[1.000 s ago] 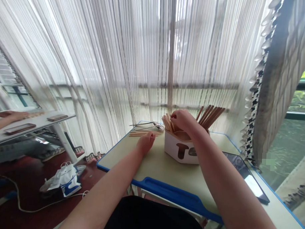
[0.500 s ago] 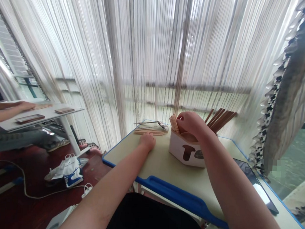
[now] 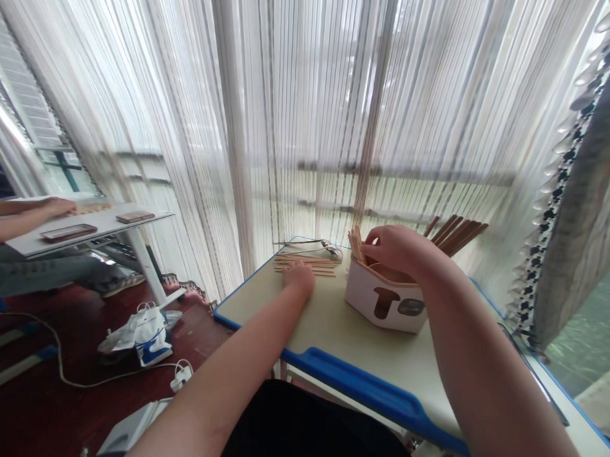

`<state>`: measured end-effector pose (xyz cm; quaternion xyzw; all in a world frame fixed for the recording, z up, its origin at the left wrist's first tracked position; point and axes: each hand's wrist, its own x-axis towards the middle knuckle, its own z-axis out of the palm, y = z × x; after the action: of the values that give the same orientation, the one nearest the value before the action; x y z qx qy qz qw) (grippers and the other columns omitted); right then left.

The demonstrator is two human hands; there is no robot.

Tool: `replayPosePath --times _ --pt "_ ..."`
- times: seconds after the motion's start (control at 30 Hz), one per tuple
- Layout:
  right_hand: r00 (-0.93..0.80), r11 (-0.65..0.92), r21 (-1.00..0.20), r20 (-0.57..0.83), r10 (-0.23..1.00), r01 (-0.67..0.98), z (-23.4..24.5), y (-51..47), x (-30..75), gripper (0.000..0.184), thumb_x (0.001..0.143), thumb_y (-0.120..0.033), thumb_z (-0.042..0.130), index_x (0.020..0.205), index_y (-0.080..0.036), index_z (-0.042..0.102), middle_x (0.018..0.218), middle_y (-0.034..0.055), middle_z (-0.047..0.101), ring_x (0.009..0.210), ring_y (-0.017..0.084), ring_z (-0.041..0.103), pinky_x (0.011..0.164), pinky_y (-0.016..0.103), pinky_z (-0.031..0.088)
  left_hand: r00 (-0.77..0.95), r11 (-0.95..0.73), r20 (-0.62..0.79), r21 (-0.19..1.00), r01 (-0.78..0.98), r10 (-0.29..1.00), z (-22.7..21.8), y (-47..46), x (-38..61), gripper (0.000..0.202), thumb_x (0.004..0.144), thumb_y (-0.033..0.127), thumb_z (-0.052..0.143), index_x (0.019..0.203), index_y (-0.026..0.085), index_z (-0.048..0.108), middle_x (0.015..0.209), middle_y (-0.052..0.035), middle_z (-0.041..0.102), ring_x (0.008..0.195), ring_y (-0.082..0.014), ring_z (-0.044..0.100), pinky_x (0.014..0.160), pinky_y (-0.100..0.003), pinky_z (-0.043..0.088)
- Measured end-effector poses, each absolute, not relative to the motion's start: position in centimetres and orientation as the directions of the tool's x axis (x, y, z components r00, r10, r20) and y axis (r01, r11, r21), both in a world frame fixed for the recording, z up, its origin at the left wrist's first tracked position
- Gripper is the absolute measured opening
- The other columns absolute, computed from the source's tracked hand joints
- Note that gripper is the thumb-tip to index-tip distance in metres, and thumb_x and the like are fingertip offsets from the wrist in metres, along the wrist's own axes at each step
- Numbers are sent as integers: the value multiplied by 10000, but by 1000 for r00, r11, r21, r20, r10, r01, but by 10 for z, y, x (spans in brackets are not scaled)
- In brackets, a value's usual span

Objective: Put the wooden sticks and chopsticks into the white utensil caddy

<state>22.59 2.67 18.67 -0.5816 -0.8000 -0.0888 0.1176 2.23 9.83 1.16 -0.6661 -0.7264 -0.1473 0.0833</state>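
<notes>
A white holder [image 3: 385,303] with brown markings stands on a beige table [image 3: 351,343] with a blue rim. Light wooden chopsticks [image 3: 356,244] stick up at its left, darker ones [image 3: 457,233] lean out at its right. My right hand [image 3: 397,250] is over the holder, fingers pinched at the light chopsticks. My left hand [image 3: 300,279] rests on the table, fingers curled, just in front of a row of loose chopsticks [image 3: 306,263] lying flat. Metal spoons [image 3: 314,243] lie behind them.
Sheer striped curtains hang right behind the table. At far left another person's arm [image 3: 25,209] rests on a white table [image 3: 79,226] with dark flat items. A white and blue bag [image 3: 144,333] and a cable lie on the red floor.
The view has swung to the left, so table and holder sit further right in the picture. Both hands keep the same places relative to the holder and loose chopsticks.
</notes>
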Motion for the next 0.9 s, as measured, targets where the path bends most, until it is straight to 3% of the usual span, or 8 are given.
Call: replayPosePath --times 0.2,0.43,0.9 --pt "-313 328 -5 288 905 945 190 19 227 305 751 -466 505 865 -241 675 788 53 669 657 181 559 526 266 332 -59 32 310 91 995 949 14 96 24 317 880 268 375 1047 182 630 1146 -149 559 1071 -291 483 873 -465 377" --pt "-356 371 -20 242 903 928 185 20 219 306 744 -477 533 820 -228 694 749 57 669 645 175 566 534 270 338 113 -113 332 -22 993 936 19 92 24 317 844 114 384 945 143 683 1077 -152 594 1066 -299 483 850 -439 393" --pt "-367 377 -12 207 907 926 185 19 218 322 746 -472 516 875 -231 686 822 57 675 690 181 576 557 269 351 122 -99 352 -82 992 928 19 91 24 312 836 78 378 955 139 660 1021 -142 620 1012 -259 540 849 -419 402"
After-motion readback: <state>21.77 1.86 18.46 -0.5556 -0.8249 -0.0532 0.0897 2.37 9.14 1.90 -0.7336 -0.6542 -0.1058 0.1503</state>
